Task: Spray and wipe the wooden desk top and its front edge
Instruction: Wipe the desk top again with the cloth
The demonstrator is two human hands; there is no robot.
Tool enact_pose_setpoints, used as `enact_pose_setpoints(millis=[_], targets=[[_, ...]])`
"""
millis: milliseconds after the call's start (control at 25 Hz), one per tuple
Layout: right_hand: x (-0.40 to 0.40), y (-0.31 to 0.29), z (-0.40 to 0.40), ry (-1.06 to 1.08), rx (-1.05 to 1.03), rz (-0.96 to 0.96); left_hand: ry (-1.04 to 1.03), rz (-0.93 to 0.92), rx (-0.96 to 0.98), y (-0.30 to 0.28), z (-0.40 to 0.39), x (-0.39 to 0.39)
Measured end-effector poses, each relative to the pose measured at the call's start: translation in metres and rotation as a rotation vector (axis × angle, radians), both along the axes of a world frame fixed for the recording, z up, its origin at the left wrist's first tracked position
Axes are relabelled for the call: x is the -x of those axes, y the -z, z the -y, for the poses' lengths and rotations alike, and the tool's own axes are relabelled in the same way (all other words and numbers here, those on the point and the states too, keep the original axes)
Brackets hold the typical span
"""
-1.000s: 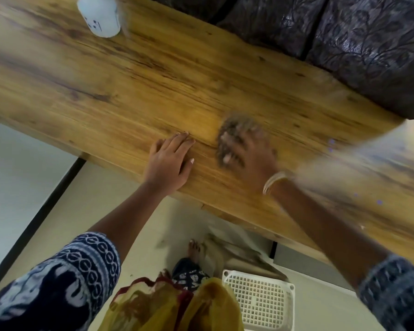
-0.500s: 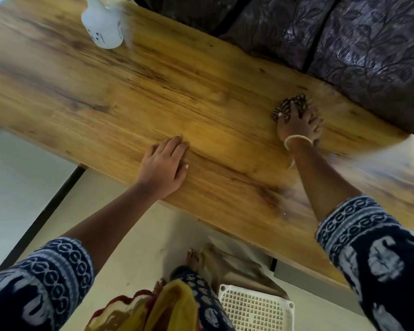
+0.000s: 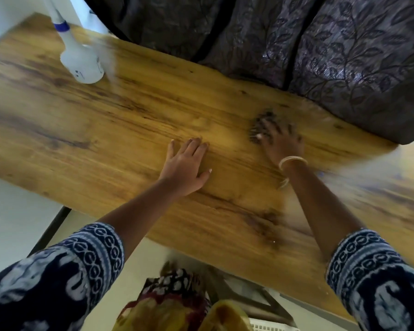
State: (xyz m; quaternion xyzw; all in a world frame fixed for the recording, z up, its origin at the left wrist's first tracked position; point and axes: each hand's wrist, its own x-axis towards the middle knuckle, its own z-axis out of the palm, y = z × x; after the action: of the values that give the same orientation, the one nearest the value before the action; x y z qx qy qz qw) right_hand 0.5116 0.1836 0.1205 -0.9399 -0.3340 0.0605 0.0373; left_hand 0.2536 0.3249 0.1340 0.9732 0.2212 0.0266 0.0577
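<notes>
At frame centre-right, right hand point(image 3: 281, 142) pressing cloth point(image 3: 261, 126) has moved back from far edge; left hand point(image 3: 185, 167) stays flat, fingers spread, on glossy desk point(image 3: 105, 139).

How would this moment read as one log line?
phase: wiping desk top | right hand: presses cloth | left hand: flat on wood | spray bottle: standing far left

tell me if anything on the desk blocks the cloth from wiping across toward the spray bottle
Yes: the left hand rests flat on the desk top, directly between the cloth under the right hand and the spray bottle at the far left corner. Beyond that hand, only bare wood shows up to the bottle.
</notes>
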Motion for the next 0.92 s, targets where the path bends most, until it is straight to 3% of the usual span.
enact_pose_setpoints(millis=[120,240,320,520,640,800,920], targets=[[-0.036,-0.004,0.037,0.500,-0.029,-0.100,0.045,-0.028,0.001,-0.006,-0.017,-0.024],[-0.028,-0.006,0.003,0.713,0.007,-0.166,0.093,-0.052,0.008,-0.011,-0.038,-0.049],[-0.018,-0.006,-0.045,0.633,0.000,-0.163,0.098,-0.105,0.014,-0.010,-0.053,-0.066],[0.006,-0.013,-0.136,-0.053,0.022,-0.140,0.213,-0.170,-0.026,0.013,-0.057,-0.076],[-0.016,-0.005,-0.115,-0.120,-0.001,-0.075,0.225,-0.177,-0.019,0.019,-0.062,-0.075],[-0.084,0.006,-0.020,0.343,-0.020,-0.003,0.261,-0.263,-0.015,0.016,-0.066,-0.079],[-0.101,-0.004,0.016,0.717,-0.012,-0.103,0.247,-0.292,-0.019,0.015,-0.064,-0.080]])
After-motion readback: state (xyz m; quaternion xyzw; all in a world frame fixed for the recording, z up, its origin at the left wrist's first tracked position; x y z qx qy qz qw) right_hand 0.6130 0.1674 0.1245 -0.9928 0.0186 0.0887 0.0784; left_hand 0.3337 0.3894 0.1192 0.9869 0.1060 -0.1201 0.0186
